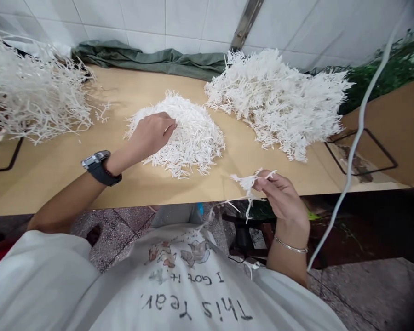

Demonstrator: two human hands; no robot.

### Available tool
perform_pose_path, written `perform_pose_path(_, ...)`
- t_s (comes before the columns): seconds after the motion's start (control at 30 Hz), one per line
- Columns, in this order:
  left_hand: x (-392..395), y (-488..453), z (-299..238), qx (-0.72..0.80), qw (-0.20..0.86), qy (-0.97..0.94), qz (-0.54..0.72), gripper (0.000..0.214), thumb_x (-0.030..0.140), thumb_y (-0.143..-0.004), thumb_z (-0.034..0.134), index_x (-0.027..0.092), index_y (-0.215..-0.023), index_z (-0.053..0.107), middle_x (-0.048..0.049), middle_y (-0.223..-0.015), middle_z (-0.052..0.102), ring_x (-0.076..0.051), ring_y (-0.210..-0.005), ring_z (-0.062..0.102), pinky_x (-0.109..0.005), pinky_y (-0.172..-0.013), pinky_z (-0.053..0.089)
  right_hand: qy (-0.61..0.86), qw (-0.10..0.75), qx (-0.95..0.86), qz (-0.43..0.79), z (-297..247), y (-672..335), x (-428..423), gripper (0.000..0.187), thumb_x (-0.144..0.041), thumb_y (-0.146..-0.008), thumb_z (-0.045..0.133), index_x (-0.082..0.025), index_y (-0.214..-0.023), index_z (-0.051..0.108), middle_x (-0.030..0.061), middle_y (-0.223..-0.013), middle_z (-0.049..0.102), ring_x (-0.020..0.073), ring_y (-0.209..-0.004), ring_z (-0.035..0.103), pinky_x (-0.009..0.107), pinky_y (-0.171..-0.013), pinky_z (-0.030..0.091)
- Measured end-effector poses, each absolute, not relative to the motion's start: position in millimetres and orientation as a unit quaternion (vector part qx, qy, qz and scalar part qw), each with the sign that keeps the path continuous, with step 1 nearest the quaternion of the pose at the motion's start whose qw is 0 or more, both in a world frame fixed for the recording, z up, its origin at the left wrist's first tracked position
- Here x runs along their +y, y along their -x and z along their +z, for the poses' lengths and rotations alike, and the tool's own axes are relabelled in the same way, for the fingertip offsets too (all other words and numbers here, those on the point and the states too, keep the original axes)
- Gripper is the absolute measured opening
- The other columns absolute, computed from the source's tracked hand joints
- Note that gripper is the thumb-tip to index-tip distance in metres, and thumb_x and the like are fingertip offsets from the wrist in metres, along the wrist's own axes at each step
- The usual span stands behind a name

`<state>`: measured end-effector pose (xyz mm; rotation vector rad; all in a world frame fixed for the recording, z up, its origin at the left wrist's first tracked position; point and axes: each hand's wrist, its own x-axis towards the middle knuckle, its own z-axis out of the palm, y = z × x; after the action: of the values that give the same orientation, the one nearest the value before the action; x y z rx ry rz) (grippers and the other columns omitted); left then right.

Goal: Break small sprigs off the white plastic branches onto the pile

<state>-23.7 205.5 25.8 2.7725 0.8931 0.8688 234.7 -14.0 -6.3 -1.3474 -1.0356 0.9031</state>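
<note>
My left hand (153, 134), with a black watch on the wrist, rests on the middle pile of short white sprigs (189, 138), fingers curled into it. Whether it grips any sprigs is hidden. My right hand (283, 195), wearing a thin bangle, pinches a small branched white twig (250, 184) over the front edge of the tan wooden table (55, 161).
A bigger heap of white branched pieces (279, 99) lies at the back right, another (31, 99) at the far left. Green cloth (152, 59) runs along the tiled wall. Green foliage (382, 78) sits at right. A white cable (359, 133) hangs across the right side.
</note>
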Motion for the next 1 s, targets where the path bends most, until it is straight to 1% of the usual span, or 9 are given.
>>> perform_pose_path(0.13,219.6,19.3,19.2,0.343,-0.006,-0.894,0.289,0.035,0.039,-0.091,0.044,0.018,-0.079,0.069,-0.0079,-0.093,0.068,-0.019,-0.072,0.059,-0.032,-0.068,0.041,0.579,0.569,-0.478,0.335,-9.4,-228.0,-6.9,0.02,-0.028,-0.075,0.071,-0.018,-0.063,0.058,0.0003,-0.078,0.055,0.012,-0.077,0.05,0.024,-0.071,0.04)
perform_pose_path(0.3,204.5,10.1,33.0,0.31,0.012,-0.874,0.374,0.028,0.048,-0.083,0.057,0.023,-0.085,0.068,-0.0057,-0.093,0.069,-0.021,-0.08,0.059,-0.033,-0.071,0.043,0.563,0.593,-0.475,0.325,-9.7,-217.8,-5.1,0.021,-0.029,-0.077,0.068,-0.019,-0.061,0.059,-0.0005,-0.064,0.055,0.0126,-0.063,0.051,0.025,-0.062,0.041)
perform_pose_path(0.4,163.0,2.6,44.1,0.222,0.133,-0.897,0.359,0.033,0.047,-0.091,0.046,0.019,-0.098,0.063,-0.0067,-0.099,0.067,-0.018,-0.086,0.059,-0.03,-0.074,0.045,0.557,0.601,-0.475,0.322,-5.2,-204.6,-7.8,0.024,-0.028,-0.08,0.066,-0.019,-0.06,0.056,-0.0006,-0.061,0.055,0.0127,-0.058,0.05,0.026,-0.058,0.04)
perform_pose_path(0.5,117.5,-5.0,45.3,0.113,0.29,-0.925,0.219,0.034,0.043,-0.095,0.04,0.015,-0.107,0.054,-0.0088,-0.103,0.064,-0.016,-0.088,0.059,-0.029,-0.075,0.046,0.532,0.604,-0.503,0.317,1.7,-189.0,-10.5,0.023,-0.023,-0.082,0.063,-0.019,-0.062,0.054,-0.0013,-0.061,0.054,0.0117,-0.059,0.049,0.025,-0.058,0.038)
perform_pose_path(0.57,98.1,-9.6,40.6,0.072,0.355,-0.919,0.156,0.033,0.044,-0.094,0.042,0.015,-0.103,0.051,-0.0077,-0.096,0.062,-0.015,-0.08,0.057,-0.027,-0.069,0.045,0.521,0.593,-0.526,0.316,5.7,-180.7,-11.0,0.023,-0.021,-0.081,0.064,-0.019,-0.062,0.052,-0.0021,-0.061,0.051,0.011,-0.059,0.046,0.024,-0.058,0.037)
perform_pose_path(0.7,87.0,-14.0,31.7,0.057,0.421,-0.896,0.131,0.024,0.039,-0.095,0.04,0.017,-0.089,0.049,-0.0018,-0.076,0.054,-0.012,-0.065,0.049,-0.026,-0.059,0.04,0.539,0.574,-0.531,0.313,9.4,-173.3,-9.0,0.025,-0.025,-0.079,0.068,-0.019,-0.065,0.049,-0.0037,-0.062,0.044,0.0095,-0.056,0.039,0.023,-0.054,0.033)
perform_pose_path(0.8,88.0,-10.5,30.8,0.054,0.464,-0.875,0.125,0.02,0.031,-0.096,0.038,0.017,-0.088,0.05,-0.0002,-0.073,0.052,-0.011,-0.063,0.046,-0.025,-0.059,0.039,0.535,0.519,-0.529,0.406,8.5,-173.8,-6.9,0.016,-0.034,-0.085,0.061,-0.022,-0.082,0.052,-0.0037,-0.067,0.045,0.0099,-0.058,0.04,0.021,-0.054,0.034)
perform_pose_path(0.87,89.0,-5.2,30.5,0.056,0.503,-0.854,0.117,0.019,0.031,-0.095,0.039,0.017,-0.09,0.051,0.0006,-0.072,0.051,-0.01,-0.061,0.043,-0.025,-0.057,0.038,0.513,0.47,-0.539,0.475,6.2,-175.6,-6.1,0.018,-0.04,-0.09,0.051,-0.022,-0.089,0.052,-0.0026,-0.07,0.046,0.0106,-0.061,0.042,0.022,-0.056,0.036)
perform_pose_path(1.0,91.7,7.2,27.5,0.086,0.558,-0.821,0.08,0.026,0.036,-0.095,0.039,0.017,-0.083,0.052,0.0021,-0.065,0.048,-0.009,-0.055,0.041,-0.023,-0.05,0.033,0.464,0.381,-0.591,0.539,0.0,-180.7,-5.0,0.034,-0.046,-0.092,0.044,-0.018,-0.076,0.053,-0.0036,-0.061,0.038,0.0086,-0.053,0.033,0.022,-0.048,0.028)
